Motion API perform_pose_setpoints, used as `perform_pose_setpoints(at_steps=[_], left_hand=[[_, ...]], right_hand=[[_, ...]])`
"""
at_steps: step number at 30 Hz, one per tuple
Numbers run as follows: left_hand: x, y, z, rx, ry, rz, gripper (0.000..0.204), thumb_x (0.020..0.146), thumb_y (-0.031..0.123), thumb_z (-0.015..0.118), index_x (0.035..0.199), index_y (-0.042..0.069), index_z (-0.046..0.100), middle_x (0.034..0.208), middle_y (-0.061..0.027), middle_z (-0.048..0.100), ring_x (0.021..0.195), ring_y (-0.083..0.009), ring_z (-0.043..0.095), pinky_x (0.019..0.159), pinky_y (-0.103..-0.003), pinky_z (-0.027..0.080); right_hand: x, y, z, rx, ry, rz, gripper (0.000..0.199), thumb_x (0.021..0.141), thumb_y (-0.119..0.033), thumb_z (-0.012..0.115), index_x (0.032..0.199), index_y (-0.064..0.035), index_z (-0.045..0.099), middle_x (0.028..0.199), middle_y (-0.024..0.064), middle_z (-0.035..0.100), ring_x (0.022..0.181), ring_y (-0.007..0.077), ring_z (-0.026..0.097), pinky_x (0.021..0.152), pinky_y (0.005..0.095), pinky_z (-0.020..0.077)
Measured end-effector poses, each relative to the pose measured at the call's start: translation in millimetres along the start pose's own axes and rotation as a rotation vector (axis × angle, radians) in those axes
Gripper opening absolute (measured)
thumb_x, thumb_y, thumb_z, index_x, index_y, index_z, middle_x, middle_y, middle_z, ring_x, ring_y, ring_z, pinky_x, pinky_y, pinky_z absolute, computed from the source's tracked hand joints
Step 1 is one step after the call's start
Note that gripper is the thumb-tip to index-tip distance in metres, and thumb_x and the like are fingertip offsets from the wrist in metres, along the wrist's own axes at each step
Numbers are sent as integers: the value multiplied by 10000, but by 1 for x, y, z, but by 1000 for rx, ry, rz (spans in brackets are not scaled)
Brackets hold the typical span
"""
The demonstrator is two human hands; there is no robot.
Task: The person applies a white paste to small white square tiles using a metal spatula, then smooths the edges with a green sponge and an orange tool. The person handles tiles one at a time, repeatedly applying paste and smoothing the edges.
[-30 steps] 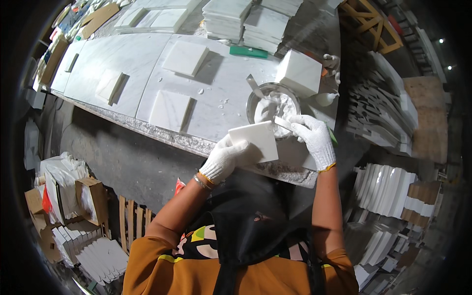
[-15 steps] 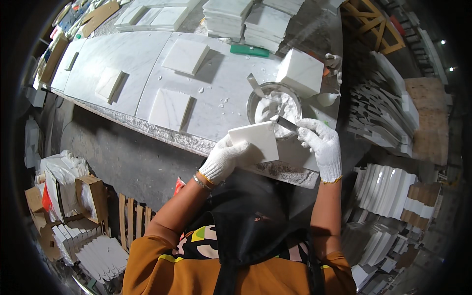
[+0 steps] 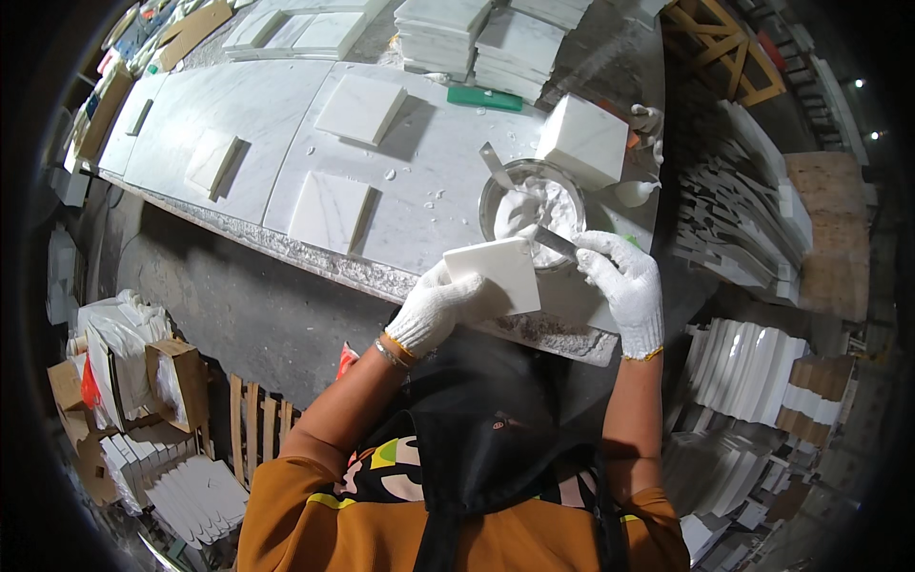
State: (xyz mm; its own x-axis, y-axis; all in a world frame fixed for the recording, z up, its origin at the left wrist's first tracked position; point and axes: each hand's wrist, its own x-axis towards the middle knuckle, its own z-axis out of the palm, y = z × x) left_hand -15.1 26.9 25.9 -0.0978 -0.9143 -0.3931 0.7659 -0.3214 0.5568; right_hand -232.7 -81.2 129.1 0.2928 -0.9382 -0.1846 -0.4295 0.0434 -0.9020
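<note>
My left hand (image 3: 437, 307), in a white knit glove, grips a square white marble tile (image 3: 500, 274) by its left side, thumb on its face. In my gloved right hand (image 3: 624, 286) is a putty knife (image 3: 556, 242), its flat metal blade pointing left to the tile's top right corner. A little white paste shows at the blade's tip. Just behind the knife stands a round metal bowl (image 3: 485, 212) of white paste (image 3: 553, 199). A second metal blade (image 3: 494, 164) leans out over the bowl's back rim.
Marble tiles (image 3: 331, 212) lie spaced on the large marble slab (image 3: 253, 114). Tile stacks (image 3: 440, 38) stand at the back, by a green block (image 3: 484, 98). A thick stack of white tiles (image 3: 583, 140) is right behind the bowl. Boxes and stacked pieces fill the floor on both sides.
The knife blade has turned slightly and shows more of its flat face at the tile's corner. My right fingers have shifted a little; my left hand and the tile stay in place.
</note>
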Motion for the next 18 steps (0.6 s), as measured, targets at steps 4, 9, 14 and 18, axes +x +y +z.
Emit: perform_pose_setpoints(at_steps=[4,9,14,18], left_hand=[[0,-1,-3,3,4,-2,464,922,182,669,1317,-6,517,1183,-102,642,1022,-192,639,880,-344,529],[-1,1,-1,-6,6,-4,459,923,181,668,1314,-6,519,1171,-104,646,1011,-194,643,873,-345,533],[0,-1,-1,18,19,-5,434,931,190,656,1294,-9,526,1114,-106,659,949,-194,658,833,-342,544],[0,0,-1,29,7,-13,431,934,218,653,1280,-8,531,1060,-103,668,895,-193,663,797,-329,544]], right_hand=[[0,-3,0,-52,11,-24,214,891,-59,647,1088,-5,710,853,19,682,714,56,587,638,203,468],[-1,2,0,-58,21,-71,204,889,-42,648,1079,-6,713,857,12,680,713,52,581,638,202,466],[0,5,-3,-159,57,-152,200,873,-30,660,1063,-6,717,906,44,699,750,93,620,677,231,494],[3,15,-8,-274,103,-208,200,870,-38,664,1060,-2,715,937,69,709,784,115,642,710,252,514]])
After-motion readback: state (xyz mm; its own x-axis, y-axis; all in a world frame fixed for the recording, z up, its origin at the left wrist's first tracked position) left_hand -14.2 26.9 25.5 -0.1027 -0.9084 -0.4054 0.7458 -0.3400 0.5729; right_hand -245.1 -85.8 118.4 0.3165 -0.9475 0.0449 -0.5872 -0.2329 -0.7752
